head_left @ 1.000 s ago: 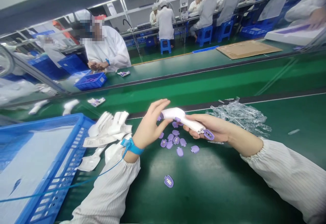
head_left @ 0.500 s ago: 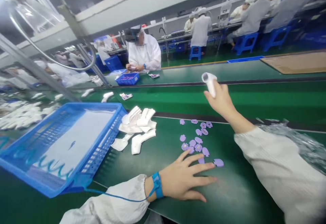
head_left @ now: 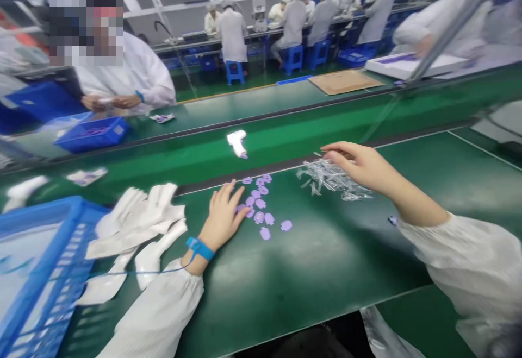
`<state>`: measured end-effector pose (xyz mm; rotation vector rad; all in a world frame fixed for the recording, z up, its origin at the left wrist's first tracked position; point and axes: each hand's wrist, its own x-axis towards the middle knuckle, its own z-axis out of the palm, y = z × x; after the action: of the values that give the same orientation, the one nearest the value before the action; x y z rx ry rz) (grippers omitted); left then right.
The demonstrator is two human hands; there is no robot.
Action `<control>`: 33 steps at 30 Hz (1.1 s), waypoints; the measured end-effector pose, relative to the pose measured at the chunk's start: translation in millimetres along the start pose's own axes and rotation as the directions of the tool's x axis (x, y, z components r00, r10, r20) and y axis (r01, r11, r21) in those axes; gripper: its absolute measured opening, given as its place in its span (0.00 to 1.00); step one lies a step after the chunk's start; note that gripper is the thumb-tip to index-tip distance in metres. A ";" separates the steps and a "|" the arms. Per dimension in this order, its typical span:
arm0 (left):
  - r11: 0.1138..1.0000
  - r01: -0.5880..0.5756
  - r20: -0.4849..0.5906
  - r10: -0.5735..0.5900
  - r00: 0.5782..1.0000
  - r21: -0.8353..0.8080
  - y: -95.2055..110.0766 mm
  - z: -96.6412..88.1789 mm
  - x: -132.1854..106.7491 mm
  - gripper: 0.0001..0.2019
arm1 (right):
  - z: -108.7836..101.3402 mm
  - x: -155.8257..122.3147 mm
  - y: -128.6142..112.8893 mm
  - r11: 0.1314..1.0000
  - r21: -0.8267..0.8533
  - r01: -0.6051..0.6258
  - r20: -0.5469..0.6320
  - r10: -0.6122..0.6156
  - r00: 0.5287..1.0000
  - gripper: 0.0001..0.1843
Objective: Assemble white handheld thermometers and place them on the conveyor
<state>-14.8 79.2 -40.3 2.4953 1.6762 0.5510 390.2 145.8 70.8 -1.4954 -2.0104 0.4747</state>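
Note:
My left hand (head_left: 222,217), with a blue wrist strap, lies fingers spread at the left edge of a scatter of purple flat tabs (head_left: 260,203), some partly under its fingers. My right hand (head_left: 361,165) hangs over a pile of small clear plastic pieces (head_left: 336,181). Its fingers are extended, the thumb a little apart, and nothing shows in them. On the green belt (head_left: 277,138) ahead lies a white gun-shaped housing (head_left: 236,142) with a purple tip at its handle end. White curved shell parts (head_left: 142,227) are heaped left of my left hand.
A blue crate (head_left: 77,211) stands at the left, by the white shells. Across the belt, a person in white (head_left: 134,75) works with both hands behind a small blue basket (head_left: 93,132). Cardboard (head_left: 346,81) lies on the far table. A small dark item (head_left: 392,220) is near my right wrist.
My right hand has let go of the white housing, now on the belt, and moved to the clear plastic pieces. My left hand has shifted to the tabs' left side. The view has turned right.

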 end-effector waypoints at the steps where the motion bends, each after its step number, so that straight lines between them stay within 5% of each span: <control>1: 1.000 -0.015 -0.015 0.015 1.000 -0.006 0.9 -0.3 1.3 0.29 | -13.2 -27.5 16.4 0.998 -0.047 -0.042 -0.068 0.039 0.997 0.21; 4: 0.983 -0.182 0.017 0.182 0.983 -0.020 18.4 -3.4 0.2 0.28 | -32.1 -109.4 60.3 0.969 -0.187 -0.159 -0.209 0.119 0.971 0.21; 7: 0.935 -0.353 0.096 0.355 0.930 -0.033 49.0 -2.8 0.2 0.33 | -26.0 -170.3 88.3 0.931 -0.267 -0.247 -0.305 0.161 0.939 0.24; 11: 0.924 -0.382 0.136 0.382 0.914 -0.024 77.1 8.2 9.4 0.35 | -3.8 -206.2 91.2 0.887 -0.326 -0.326 -0.311 0.225 0.923 0.27; 14: 0.949 -0.315 0.137 0.311 0.940 0.002 74.3 13.3 17.5 0.28 | 18.4 -209.3 69.9 0.907 -0.307 -0.288 -0.269 0.207 0.941 0.23; 19: 0.983 -0.184 0.113 0.180 0.977 0.024 42.6 5.6 19.7 0.28 | 65.1 -179.3 15.2 0.993 -0.111 -0.034 -0.013 0.032 0.999 0.15; 24: 0.996 -0.084 0.051 0.084 0.995 -0.003 10.4 0.0 16.7 0.27 | 119.5 -114.4 -32.5 0.964 0.079 0.253 0.167 -0.263 0.950 0.13; 28: 1.000 0.015 0.027 -0.014 1.000 -0.025 -7.4 4.4 18.5 0.29 | 166.9 -46.5 -53.2 0.965 0.114 0.236 0.129 -0.250 0.959 0.16; 33: 0.993 -0.046 0.050 0.052 0.997 -0.109 -12.8 7.0 21.0 0.30 | 205.7 16.6 -79.2 0.971 0.133 0.198 0.061 -0.207 0.976 0.14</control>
<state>-16.7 104.2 -45.1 2.4581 1.5281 0.5587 196.6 149.3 -35.8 -1.1981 -2.1217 0.5682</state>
